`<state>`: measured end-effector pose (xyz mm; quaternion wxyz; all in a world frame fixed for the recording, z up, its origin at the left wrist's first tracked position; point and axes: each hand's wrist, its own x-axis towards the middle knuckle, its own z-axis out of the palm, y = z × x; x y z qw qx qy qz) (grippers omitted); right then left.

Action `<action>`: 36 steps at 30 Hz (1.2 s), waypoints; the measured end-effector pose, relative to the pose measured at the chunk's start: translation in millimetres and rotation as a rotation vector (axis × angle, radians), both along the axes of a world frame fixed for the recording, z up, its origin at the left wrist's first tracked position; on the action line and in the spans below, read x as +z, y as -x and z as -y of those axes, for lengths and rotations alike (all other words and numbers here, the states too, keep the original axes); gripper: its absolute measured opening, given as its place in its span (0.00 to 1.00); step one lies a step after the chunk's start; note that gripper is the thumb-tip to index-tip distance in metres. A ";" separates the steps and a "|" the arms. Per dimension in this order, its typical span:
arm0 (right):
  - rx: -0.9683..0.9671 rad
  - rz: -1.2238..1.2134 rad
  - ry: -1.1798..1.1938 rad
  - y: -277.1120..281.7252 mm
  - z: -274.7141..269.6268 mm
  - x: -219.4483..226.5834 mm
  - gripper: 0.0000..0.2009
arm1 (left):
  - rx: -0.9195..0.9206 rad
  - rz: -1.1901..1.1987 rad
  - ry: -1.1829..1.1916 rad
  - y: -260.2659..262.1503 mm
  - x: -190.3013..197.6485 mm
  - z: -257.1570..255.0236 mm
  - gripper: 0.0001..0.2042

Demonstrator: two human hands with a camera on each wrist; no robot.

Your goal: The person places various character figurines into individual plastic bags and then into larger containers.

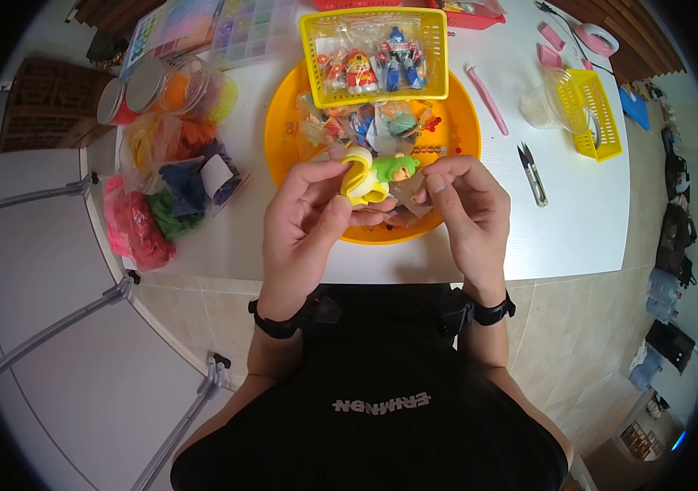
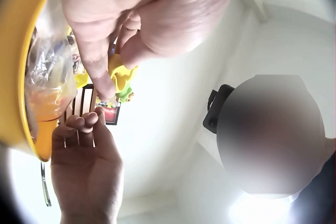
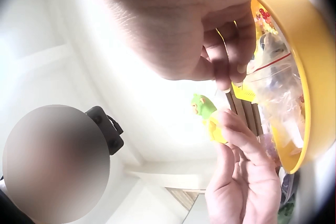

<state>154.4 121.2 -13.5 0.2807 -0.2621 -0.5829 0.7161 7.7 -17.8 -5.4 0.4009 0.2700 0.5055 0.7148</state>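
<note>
In the head view, my left hand (image 1: 301, 217) holds a small toy figurine (image 1: 359, 178) between thumb and fingers. The figurine has a yellow banana-peel body and a green-hooded head with an orange-brown face, which points right. My right hand (image 1: 473, 214) is beside that head, thumb and index finger close together and the other fingers bent. I cannot tell whether a thin piece sits between those fingertips. Both hands are over the front part of a round orange tray (image 1: 467, 131). The right wrist view shows the green head (image 3: 202, 107) poking out past the left fingers.
Bagged toys (image 1: 365, 127) lie in the tray. A yellow basket (image 1: 440, 86) of packaged figures overlaps its back. Thread snips (image 1: 534, 176), a pink tool (image 1: 488, 100) and another yellow basket (image 1: 606, 147) lie right. Left are jars (image 1: 175, 90) and coloured bags (image 1: 140, 225).
</note>
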 end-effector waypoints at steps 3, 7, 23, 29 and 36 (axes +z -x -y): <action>0.001 0.004 -0.006 0.2 -0.2 0.8 0.06 | -0.003 0.064 -0.006 1.3 3.7 0.8 0.16; 0.004 0.006 -0.001 0.4 0.0 1.4 0.06 | -0.005 0.088 -0.015 2.2 4.7 0.3 0.16; 0.027 -0.011 -0.184 4.7 4.1 6.0 0.15 | -0.098 0.201 0.010 -1.6 4.9 -3.3 0.16; 0.030 -0.028 -0.363 7.4 0.1 3.8 0.18 | -0.171 0.221 0.023 -6.4 4.9 -6.0 0.19; 0.067 0.000 -0.373 5.9 -0.8 11.0 0.15 | -0.189 0.182 0.090 -13.3 -0.7 -5.2 0.20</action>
